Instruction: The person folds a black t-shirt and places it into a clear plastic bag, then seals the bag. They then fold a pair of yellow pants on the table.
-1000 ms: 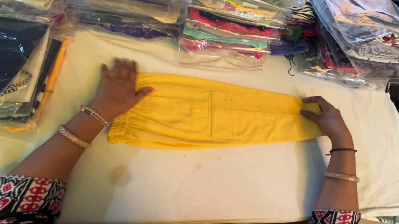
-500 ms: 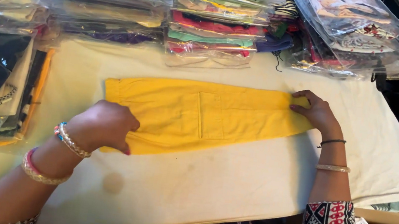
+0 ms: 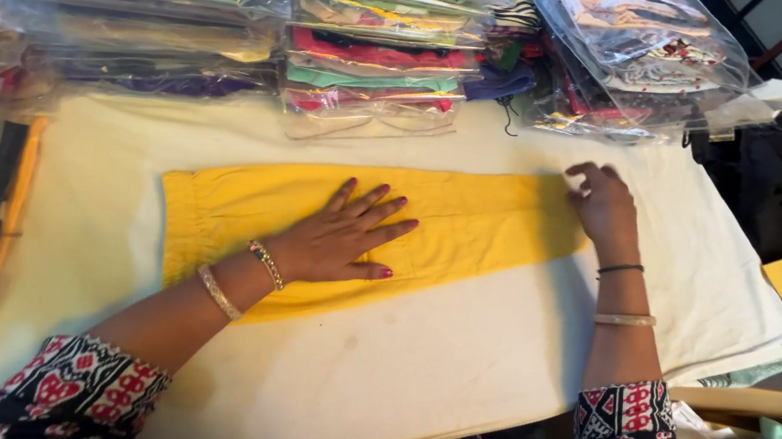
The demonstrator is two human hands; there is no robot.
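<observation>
The left hand [image 3: 340, 239] lies open, palm flat on the folded yellow garment [image 3: 471, 222]; the right hand [image 3: 602, 203] curls at its far end, seemingly pinching the edge. Bagged clothing stacks [image 3: 385, 38] sit beyond both hands

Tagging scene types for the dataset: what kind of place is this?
Probably a garment packing or folding station, maybe in a small clothing shop or workshop. Stacks of folded clothes in clear plastic bags line the back of a cloth-covered table, and both hands, left hand and right hand, flatten a folded yellow garment.
</observation>
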